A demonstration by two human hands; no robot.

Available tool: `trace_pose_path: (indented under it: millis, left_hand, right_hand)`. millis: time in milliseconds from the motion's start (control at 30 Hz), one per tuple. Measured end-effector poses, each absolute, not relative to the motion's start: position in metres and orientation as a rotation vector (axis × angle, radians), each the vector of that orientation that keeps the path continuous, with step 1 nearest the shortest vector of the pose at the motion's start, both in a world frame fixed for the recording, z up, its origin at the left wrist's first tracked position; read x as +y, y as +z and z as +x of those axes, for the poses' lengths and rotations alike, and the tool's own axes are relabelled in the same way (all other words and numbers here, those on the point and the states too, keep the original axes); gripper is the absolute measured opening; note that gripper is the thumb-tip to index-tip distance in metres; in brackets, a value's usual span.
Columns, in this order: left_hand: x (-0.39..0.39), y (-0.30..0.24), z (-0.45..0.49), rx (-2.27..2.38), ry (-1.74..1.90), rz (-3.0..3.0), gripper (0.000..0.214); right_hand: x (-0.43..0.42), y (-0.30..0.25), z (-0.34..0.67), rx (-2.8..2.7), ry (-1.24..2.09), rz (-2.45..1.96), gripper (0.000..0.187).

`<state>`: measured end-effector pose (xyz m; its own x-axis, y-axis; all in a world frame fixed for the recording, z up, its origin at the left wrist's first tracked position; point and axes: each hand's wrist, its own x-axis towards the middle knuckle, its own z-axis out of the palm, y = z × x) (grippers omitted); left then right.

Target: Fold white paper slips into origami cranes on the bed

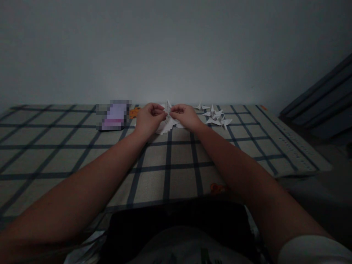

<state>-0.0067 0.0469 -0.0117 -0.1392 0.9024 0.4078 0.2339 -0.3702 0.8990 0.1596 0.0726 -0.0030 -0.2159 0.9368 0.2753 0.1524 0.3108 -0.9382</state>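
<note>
Between my two hands is a small folded white paper crane [168, 106], one point of it sticking up. My left hand [150, 117] pinches its left side with thumb and fingers. From the other side, my right hand [184, 115] pinches it too. White paper sheets [165, 127] lie on the table beneath the hands, partly covered by them. Several finished-looking white paper cranes [216, 116] sit in a loose group just right of my right hand.
A checked cloth [178, 157] covers the table, which meets a plain wall [176, 47] at the back. Left of my hands lies a phone [115, 115], its screen blurred out. An orange print [134, 112] shows beside it. Dark folded fabric [324, 99] hangs at the right.
</note>
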Motion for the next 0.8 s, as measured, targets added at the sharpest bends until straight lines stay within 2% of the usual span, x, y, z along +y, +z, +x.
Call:
trace_pose_path:
  millis: [267, 400, 800]
  left_hand:
    - [0.040, -0.004, -0.004, 1.348, 1.508, 1.574, 0.022]
    - [0.039, -0.003, -0.004, 1.390, 1.436, 1.546, 0.027]
    - [0.042, -0.002, 0.003, 1.298, 1.436, 1.079, 0.044]
  right_hand:
    - [0.072, -0.008, 0.159, -1.613, 1.090, -0.934, 0.023]
    - [0.076, -0.013, 0.161, -1.629, 1.150, -0.895, 0.025]
    - [0.073, -0.010, 0.164, -1.766, 0.878, -0.827, 0.026]
